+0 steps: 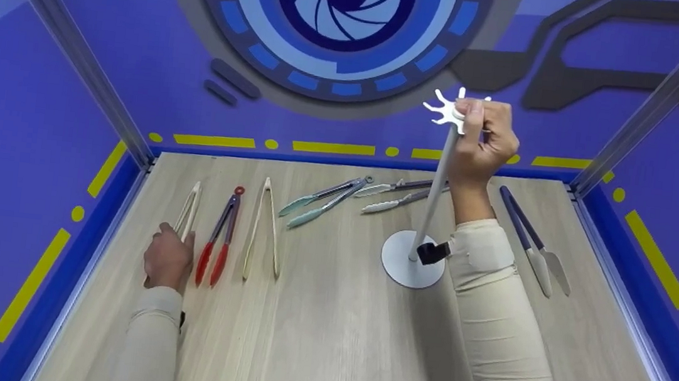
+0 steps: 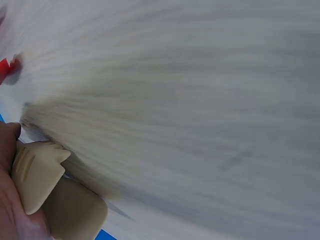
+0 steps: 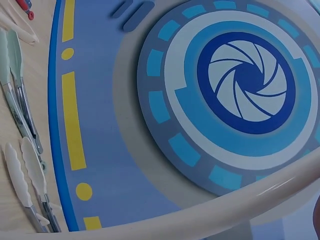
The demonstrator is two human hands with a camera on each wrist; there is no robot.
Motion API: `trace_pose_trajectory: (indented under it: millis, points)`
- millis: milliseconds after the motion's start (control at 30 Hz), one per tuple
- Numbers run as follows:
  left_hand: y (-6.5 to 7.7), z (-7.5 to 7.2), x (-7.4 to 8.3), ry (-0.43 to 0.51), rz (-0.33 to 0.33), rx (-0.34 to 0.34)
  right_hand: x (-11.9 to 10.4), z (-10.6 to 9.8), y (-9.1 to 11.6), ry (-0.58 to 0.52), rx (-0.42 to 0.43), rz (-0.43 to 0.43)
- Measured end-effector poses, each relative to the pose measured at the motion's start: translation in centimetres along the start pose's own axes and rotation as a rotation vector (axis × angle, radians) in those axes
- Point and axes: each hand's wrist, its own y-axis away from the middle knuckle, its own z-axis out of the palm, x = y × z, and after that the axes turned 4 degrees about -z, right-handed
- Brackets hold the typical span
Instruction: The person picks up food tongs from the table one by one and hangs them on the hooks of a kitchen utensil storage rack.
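At the left of the table my left hand (image 1: 168,256) grips a pair of cream tongs (image 1: 187,212) around their lower part. The left wrist view shows the two beige tong heads (image 2: 75,207) sticking out past the palm, just above the wood. My right hand (image 1: 482,139) holds the top of a white stand (image 1: 436,191), thumb on the hub of its ring of hooks (image 1: 446,112). The stand leans a little, its round base (image 1: 398,265) on the table. In the right wrist view its pole (image 3: 240,202) crosses the bottom.
Beside the left hand lie red-tipped tongs (image 1: 221,260) and another cream pair (image 1: 254,232). Farther back are mint-tipped tongs (image 1: 325,205) and white-tipped tongs (image 1: 383,206). Dark-handled tongs (image 1: 537,265) lie at the right. A patterned wall (image 1: 335,114) closes the back.
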Motion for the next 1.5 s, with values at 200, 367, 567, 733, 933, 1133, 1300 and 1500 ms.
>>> trace_pose_trajectory:
  millis: [200,367,567,733,933,1133,1300,1500]
  points:
    - [0.0,0.0,-0.1,-0.003,-0.013,0.004,0.1,0.1,0.1,-0.005,-0.009,0.005]
    - [0.1,0.1,0.0,0.012,-0.002,0.033,0.2,0.0,0.1,-0.001,-0.009,-0.009]
    - [-0.1,0.1,-0.1,0.032,-0.033,0.042,0.2,0.0,0.1,0.007,0.002,-0.029]
    - [-0.3,0.1,-0.1,0.027,-0.043,0.03,0.3,0.2,0.0,0.002,0.003,-0.033]
    - [-0.4,0.1,-0.2,0.025,-0.023,0.011,0.4,0.2,0.0,0.009,0.019,-0.034]
    - [-0.2,-0.2,-0.8,0.03,0.006,-0.041,0.6,0.4,0.3,0.003,0.011,-0.037]
    - [0.1,-0.8,-0.6,0.051,0.014,-0.06,0.7,0.4,0.3,0.003,0.005,-0.042]
    - [0.2,-1.5,0.6,0.107,-0.028,-0.065,0.7,0.1,0.1,0.02,0.013,-0.05]
